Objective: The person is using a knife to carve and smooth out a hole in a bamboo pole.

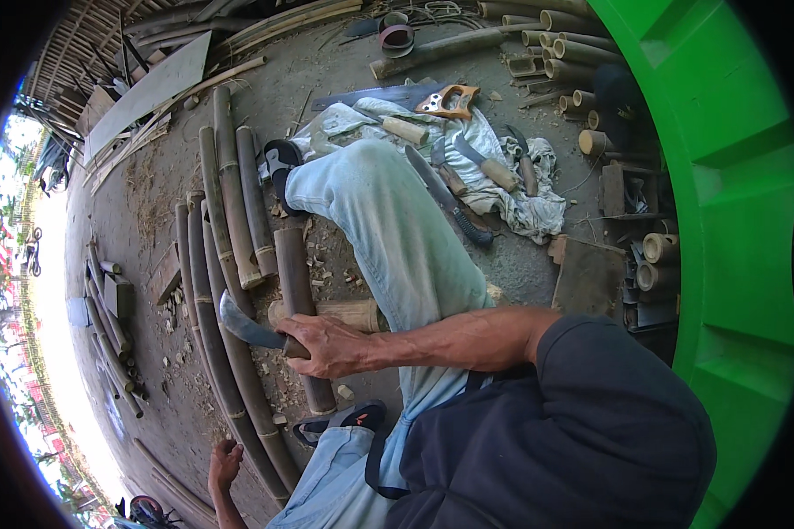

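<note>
Apparently, work is only part-done: wood chips [345, 391] are scattered, yet the dark bamboo length [295, 275], left of centre, looks unsplit. The curved-blade knife [250, 328] is gripped firmly by the right hand [323, 346]; lower left, the left hand [225, 464] is half-curled, its contents unclear.

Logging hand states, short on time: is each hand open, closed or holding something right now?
Left hand: seems partly curled; whether it holds anything cannot be told.
Right hand: closed, holding a curved knife.
</note>
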`<state>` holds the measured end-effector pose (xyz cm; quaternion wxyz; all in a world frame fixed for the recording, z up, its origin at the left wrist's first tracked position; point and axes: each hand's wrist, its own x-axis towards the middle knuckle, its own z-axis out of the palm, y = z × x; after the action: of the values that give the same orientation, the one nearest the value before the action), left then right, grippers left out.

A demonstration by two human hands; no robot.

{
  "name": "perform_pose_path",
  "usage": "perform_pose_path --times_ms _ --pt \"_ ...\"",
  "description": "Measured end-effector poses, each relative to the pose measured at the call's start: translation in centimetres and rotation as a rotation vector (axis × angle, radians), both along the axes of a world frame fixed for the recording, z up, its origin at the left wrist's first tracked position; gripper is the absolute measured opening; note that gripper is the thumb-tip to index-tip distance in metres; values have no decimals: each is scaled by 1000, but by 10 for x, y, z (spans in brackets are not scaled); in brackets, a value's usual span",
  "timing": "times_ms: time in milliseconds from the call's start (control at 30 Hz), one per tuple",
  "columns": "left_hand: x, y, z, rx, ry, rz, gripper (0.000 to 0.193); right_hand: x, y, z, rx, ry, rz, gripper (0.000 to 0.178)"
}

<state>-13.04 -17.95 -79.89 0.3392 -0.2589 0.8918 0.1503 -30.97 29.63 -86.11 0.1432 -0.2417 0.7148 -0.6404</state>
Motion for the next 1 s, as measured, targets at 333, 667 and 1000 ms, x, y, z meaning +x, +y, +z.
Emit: perform_pose_path --times_ms 333,667,1000 --pt "-5 22 6 33 43 99 39 -78 108 93 -468 148 -565 44" --pt "0 11 -4 62 43 90 40 -98 360 -108 874 -209 -1005 57" --pt "-1 1 -10 4 -5 42 41 -21 410 -209 1028 -206 -866 60"
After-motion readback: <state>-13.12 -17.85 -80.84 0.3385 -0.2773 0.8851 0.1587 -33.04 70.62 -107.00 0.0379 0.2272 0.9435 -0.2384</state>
